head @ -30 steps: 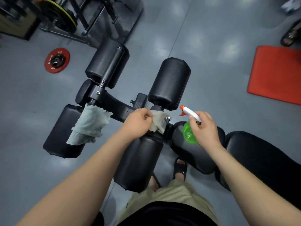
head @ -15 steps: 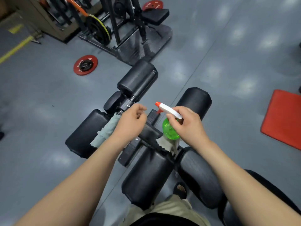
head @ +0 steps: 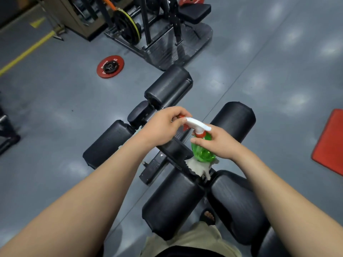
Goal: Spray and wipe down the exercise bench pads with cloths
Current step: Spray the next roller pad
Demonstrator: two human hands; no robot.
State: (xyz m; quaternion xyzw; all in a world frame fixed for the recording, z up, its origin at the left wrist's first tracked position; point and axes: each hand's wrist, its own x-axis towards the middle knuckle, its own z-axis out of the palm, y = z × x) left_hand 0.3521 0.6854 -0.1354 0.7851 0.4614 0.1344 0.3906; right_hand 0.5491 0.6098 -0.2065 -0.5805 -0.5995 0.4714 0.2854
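Note right grip point(head: 219, 143) wrapped round green spray bottle point(head: 202, 153), directly above cloth point(head: 199, 167) lying between near pads point(head: 172, 201). Note left grip point(head: 163, 127) pinching nozzle tip point(head: 181, 116). Treat sprayer axis as pointing left, toward that grip.

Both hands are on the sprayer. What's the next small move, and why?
Probably let go of the nozzle: the left hand pinches it while the right hand grips the bottle, so spraying the near pad looks blocked. The cloth lies ready under the bottle.

Glossy grey floor point(head: 259, 52) with light reflections, red weight plate point(head: 110, 66), black rack point(head: 157, 25), red mat point(head: 330, 143)
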